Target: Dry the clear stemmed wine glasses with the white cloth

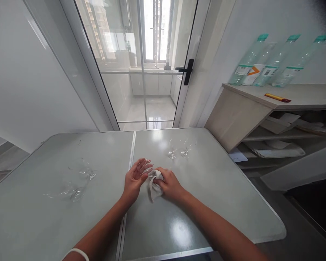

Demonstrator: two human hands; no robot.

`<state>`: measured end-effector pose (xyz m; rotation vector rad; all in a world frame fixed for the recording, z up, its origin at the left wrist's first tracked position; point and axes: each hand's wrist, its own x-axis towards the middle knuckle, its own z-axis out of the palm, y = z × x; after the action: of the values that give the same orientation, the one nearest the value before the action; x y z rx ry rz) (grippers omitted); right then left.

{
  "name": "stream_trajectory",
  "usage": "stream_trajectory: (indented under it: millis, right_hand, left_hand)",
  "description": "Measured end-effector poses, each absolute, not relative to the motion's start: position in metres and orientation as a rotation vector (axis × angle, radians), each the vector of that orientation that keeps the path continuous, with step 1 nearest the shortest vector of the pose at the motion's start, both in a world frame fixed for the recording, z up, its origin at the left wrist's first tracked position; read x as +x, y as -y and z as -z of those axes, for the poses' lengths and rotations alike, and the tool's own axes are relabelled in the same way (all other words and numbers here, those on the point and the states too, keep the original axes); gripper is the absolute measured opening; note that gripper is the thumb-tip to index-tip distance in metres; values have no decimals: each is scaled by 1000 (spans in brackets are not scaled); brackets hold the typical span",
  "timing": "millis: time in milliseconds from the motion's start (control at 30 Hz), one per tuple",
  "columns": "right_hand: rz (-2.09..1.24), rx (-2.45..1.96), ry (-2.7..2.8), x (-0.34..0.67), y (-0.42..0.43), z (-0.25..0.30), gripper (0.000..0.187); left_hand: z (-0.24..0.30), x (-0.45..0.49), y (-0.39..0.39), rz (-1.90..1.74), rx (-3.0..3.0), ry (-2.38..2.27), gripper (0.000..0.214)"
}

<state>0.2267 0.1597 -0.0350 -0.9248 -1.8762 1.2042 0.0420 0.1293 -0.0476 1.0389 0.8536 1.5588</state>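
Note:
Between my hands, over the middle of the table, is a clear stemmed glass [146,167]. My left hand [134,180] is curled around its bowl, fingers bent and thumb towards the stem. A crumpled white cloth [153,189] is pinched in my right hand [168,183] and pressed to the foot end of the glass. The cloth hides much of that end, and its loose corner hangs down. Beyond my hands, two clear stemmed glasses, one [172,153] beside another [185,153], stand upright.
Two more clear glasses, one [90,174] behind another [76,194], are on the table's left half; their outlines are faint. A metal seam [132,152] crosses the grey table [212,203]. To the right, a wooden shelf unit [233,103] holds plastic bottles [267,70]. A glass door [157,85] stands behind.

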Motion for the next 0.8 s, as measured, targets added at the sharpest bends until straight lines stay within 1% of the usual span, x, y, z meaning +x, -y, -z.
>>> stream_trajectory:
  millis: [67, 100, 133, 167, 267, 300, 333, 367, 467, 500, 567, 633, 700, 767, 800]
  right_hand:
    - [-1506, -894, 1692, 225, -162, 37, 29]
    - [-1598, -886, 1554, 225, -163, 37, 37]
    - [-1612, -892, 1410, 225, -164, 37, 42]
    - [-1541, -919, 1281, 225, -165, 36, 43]
    - [-1110, -1060, 1033, 229, -166, 31, 38]
    - [-1037, -1090, 993, 230, -166, 28, 38]
    - [-1055, -1096, 971, 230, -165, 27, 40]
    - [-1172, -1073, 965, 230, -165, 25, 43]
    - [-1725, -863, 963, 225, -164, 23, 49]
    - [-1847, -792, 972, 223, -163, 24, 49]
    - [-1946, -724, 1028, 222, -164, 26, 46]
    - [-1895, -777, 1125, 223, -166, 31, 38]
    - [-1703, -923, 1256, 225, -170, 37, 30]
    - [-1475, -1052, 1328, 226, -173, 41, 27]
    - [-1425, -1072, 1322, 225, -174, 43, 28]
  left_hand:
    - [49, 41, -130, -1530, 1028, -833, 63]
    - [48, 41, -130, -1527, 1036, -824, 64]
    - [46, 40, -129, -1533, 1059, -819, 65]
    - [44, 40, -128, -1551, 1097, -821, 65]
    - [37, 42, -122, -1671, 1266, -870, 61]
    - [36, 42, -120, -1723, 1323, -889, 59]
    - [37, 43, -118, -1764, 1379, -898, 60]
    - [40, 44, -116, -1784, 1433, -896, 61]
    - [51, 45, -114, -1731, 1548, -855, 65]
    - [55, 44, -114, -1712, 1567, -843, 65]
    - [61, 43, -114, -1700, 1591, -833, 67]
    - [64, 41, -114, -1671, 1648, -823, 68]
    - [66, 40, -114, -1622, 1719, -803, 68]
    - [66, 40, -114, -1621, 1747, -780, 66]
    - [66, 40, -115, -1631, 1749, -774, 66]
